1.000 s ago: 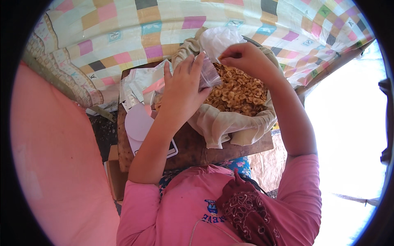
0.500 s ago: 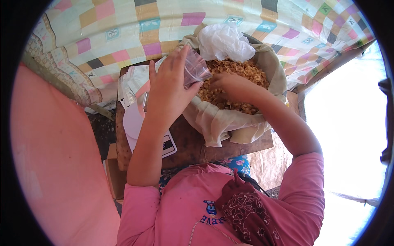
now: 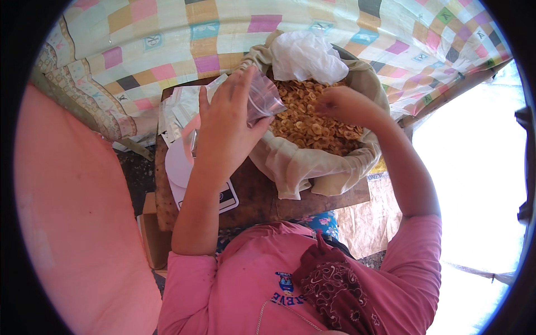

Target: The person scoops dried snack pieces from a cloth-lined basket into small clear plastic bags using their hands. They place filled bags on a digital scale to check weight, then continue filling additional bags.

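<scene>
My left hand [image 3: 226, 123] is closed around a clear plastic pouch [image 3: 264, 99], tilted with its opening toward the chips. Thin, round golden-brown chips [image 3: 304, 120] fill a wide container lined with beige cloth [image 3: 381, 95]. Over the right part of the chips is my right hand [image 3: 353, 107], its fingers curled inward. Whatever those fingers may hold is hidden. The pouch sits at the container's left rim, apart from my right hand.
A crumpled white plastic bag [image 3: 307, 58] rests on the container's far side. On the wooden table [image 3: 257, 192], a white kitchen scale [image 3: 178, 167] and flat packets [image 3: 176, 109] lie left of the container. A cardboard box [image 3: 149, 231] stands below the table's left edge.
My right hand has moved right and lifted away from the pouch, uncovering more chips. My left hand keeps the pouch in nearly the same place.
</scene>
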Action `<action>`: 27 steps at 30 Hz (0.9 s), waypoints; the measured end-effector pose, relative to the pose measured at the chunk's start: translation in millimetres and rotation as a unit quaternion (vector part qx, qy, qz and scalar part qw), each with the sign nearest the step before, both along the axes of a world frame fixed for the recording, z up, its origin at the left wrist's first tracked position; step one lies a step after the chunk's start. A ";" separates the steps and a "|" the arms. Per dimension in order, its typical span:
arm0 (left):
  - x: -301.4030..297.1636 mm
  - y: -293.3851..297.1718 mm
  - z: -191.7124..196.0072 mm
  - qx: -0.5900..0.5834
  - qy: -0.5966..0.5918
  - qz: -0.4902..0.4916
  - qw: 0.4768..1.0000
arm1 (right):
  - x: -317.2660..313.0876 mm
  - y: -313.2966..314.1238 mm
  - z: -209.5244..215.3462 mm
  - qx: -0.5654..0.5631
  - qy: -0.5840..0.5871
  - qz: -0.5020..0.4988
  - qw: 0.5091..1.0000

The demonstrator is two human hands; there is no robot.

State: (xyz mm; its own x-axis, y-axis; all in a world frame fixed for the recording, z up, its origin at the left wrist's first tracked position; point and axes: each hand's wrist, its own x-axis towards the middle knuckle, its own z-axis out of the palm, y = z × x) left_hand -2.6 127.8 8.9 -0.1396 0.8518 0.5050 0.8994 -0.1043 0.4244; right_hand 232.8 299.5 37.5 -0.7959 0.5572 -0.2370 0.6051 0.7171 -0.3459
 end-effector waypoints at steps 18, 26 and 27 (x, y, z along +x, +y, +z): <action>5.6 6.5 -17.1 -0.010 0.013 0.020 1.000 | -46.8 -2.3 16.5 -0.196 0.312 -0.056 0.928; 0.1 4.6 -8.5 0.017 0.002 0.033 0.999 | -67.1 -12.1 -40.7 0.060 0.032 0.011 0.998; -0.9 3.3 -7.9 0.015 0.001 0.032 0.999 | -68.8 -14.8 -50.8 0.089 0.004 0.026 0.996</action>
State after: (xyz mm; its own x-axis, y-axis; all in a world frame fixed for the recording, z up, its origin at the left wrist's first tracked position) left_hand -3.5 131.1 1.0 -0.1917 0.8262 0.5298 0.9054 -0.0595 0.4203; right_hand 164.0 284.7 -13.4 -0.8265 0.5471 -0.1325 0.5628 0.7982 -0.2148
